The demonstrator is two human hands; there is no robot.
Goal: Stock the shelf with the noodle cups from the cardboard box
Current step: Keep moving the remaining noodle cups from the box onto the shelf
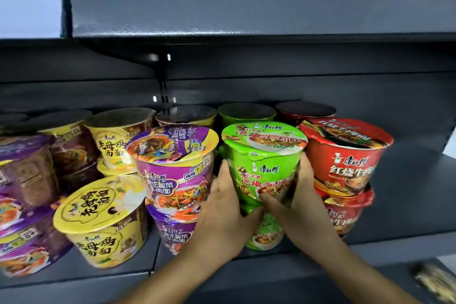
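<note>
- Noodle cups fill the dark shelf [407,205] we reach into, stacked two high around our fingers.
- Left of our left fingers stands a purple stack [176,168], touching that hand's back; beyond it sit a yellow cup [103,219] at the front edge and more purple cups [22,180] at the far left.
- Right of our right fingers stands a red stack [345,158], its side just beside that hand.
- Between our fingers is the green noodle cup [266,163], upright on top of a lower green cup [267,232].
- Behind our fingertips a back row of cups sits in shadow.
- Our left hand [222,207] wraps the green noodle cup's left side, fingers curled behind it.
- Our right hand [293,195] grips its right side, thumb across the front label.
</note>
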